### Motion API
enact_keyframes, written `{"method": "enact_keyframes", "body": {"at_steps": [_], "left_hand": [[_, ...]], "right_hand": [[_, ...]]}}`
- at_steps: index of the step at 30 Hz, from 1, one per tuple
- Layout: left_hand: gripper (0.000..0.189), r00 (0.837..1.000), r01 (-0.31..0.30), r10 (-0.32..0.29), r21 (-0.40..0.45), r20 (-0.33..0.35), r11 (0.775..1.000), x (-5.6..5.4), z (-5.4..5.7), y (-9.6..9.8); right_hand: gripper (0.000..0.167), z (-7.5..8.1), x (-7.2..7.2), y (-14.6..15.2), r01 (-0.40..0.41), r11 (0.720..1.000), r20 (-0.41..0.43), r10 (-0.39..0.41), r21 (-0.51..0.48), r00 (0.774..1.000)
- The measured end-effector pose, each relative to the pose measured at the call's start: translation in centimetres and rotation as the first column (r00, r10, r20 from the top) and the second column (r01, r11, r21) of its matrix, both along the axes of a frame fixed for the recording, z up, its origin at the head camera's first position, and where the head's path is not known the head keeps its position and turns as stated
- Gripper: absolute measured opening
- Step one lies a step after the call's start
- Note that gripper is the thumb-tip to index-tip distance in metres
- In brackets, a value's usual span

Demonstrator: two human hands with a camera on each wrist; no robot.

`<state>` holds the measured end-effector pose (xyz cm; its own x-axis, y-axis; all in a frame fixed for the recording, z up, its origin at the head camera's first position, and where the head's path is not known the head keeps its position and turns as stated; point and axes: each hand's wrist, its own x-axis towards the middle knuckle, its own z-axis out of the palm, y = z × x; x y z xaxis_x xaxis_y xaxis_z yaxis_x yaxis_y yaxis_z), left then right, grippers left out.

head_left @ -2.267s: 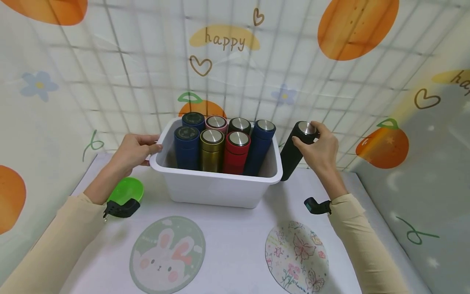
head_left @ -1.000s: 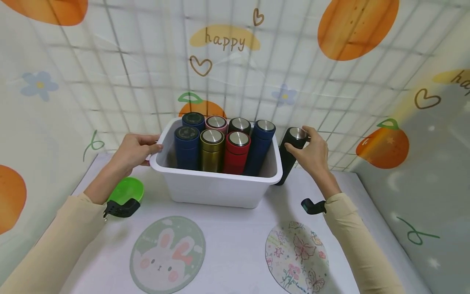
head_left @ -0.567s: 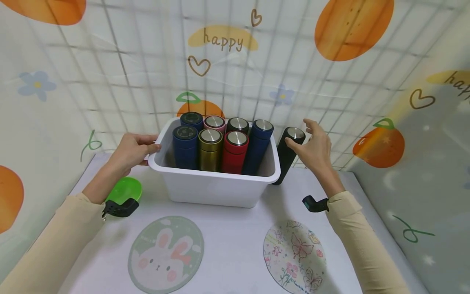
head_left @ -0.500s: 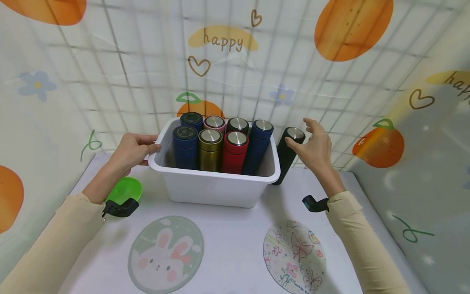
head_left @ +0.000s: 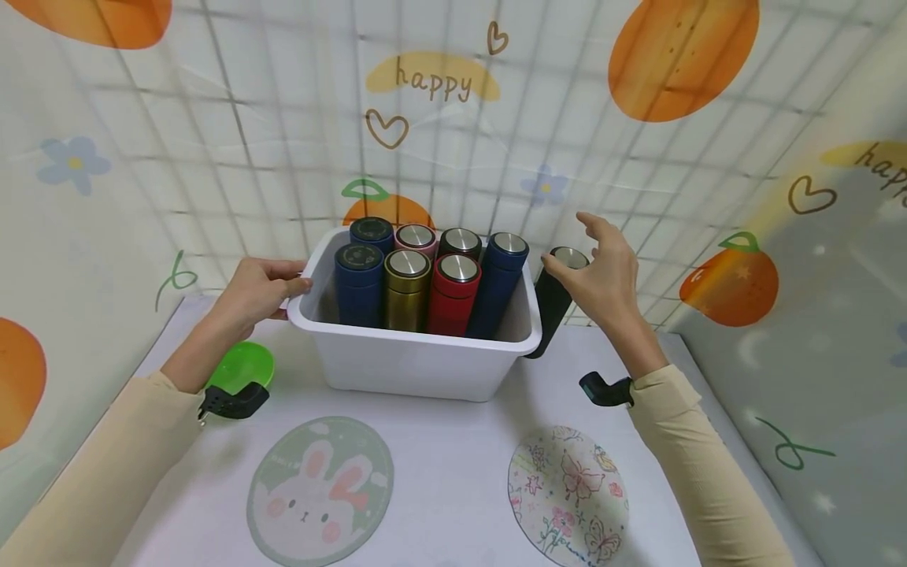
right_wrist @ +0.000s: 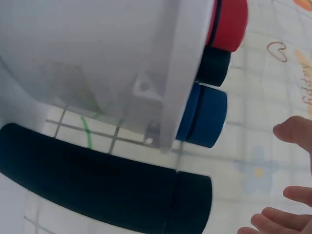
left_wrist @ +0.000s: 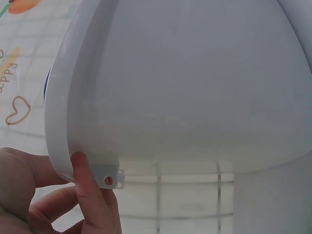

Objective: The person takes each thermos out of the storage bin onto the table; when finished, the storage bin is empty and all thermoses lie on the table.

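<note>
My left hand point(head_left: 248, 295) pinches the left rim of a white plastic tub point(head_left: 418, 366); in the left wrist view thumb and fingers close over the rim's corner. Several thermos flasks stand in the tub, among them a gold one point(head_left: 407, 303), a red one point(head_left: 453, 303) and a tall blue one point(head_left: 499, 287) leaning at the right end. Outside, beside the tub's right wall, a black thermos flask point(head_left: 553, 303) stands on the table. Close by its silver lid is my right hand point(head_left: 605, 276), fingers spread. The right wrist view shows a gap between these fingers and the black flask point(right_wrist: 107, 180).
A green bowl point(head_left: 244, 366) sits under my left wrist. Two round mats lie at the front of the white table: a rabbit one point(head_left: 322, 492) on the left, a butterfly one point(head_left: 567, 496) on the right. A printed curtain point(head_left: 453, 157) hangs behind the tub.
My right hand brought the black flask leftward to the tub's side, then let go; its fingers spread and the hand rose slightly. My left hand stays on the rim.
</note>
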<state>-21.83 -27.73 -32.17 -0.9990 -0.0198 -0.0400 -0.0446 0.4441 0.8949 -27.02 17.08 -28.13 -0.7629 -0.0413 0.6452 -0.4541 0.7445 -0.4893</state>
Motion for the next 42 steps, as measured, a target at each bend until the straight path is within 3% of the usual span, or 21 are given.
{"method": "enact_keyframes", "body": {"at_steps": [6, 16, 24, 42], "left_hand": [[0.046, 1.0, -0.01, 0.01, -0.002, -0.004, 1.0, -0.1, -0.1, 0.1], [0.045, 1.0, -0.016, 0.016, -0.007, -0.005, 1.0, -0.1, -0.2, 0.0], [0.046, 1.0, -0.021, 0.021, -0.004, 0.003, 1.0, -0.1, -0.2, 0.1], [0.046, 1.0, -0.028, 0.028, -0.002, 0.0, 1.0, -0.1, -0.1, 0.1]], "right_hand": [[0.067, 0.5, 0.1, -1.0, -0.025, 1.0, -0.016, 0.025, -0.006, 1.0], [0.068, 0.6, -0.1, -2.5, -0.082, 0.996, 0.056, 0.079, 0.044, 0.995], [0.066, 0.5, -0.8, -3.1, -0.116, 0.993, 0.08, 0.114, 0.027, 0.99], [0.074, -0.2, -2.1, -4.2, -0.175, 0.982, 0.263, 0.152, 0.067, 0.953]]}}
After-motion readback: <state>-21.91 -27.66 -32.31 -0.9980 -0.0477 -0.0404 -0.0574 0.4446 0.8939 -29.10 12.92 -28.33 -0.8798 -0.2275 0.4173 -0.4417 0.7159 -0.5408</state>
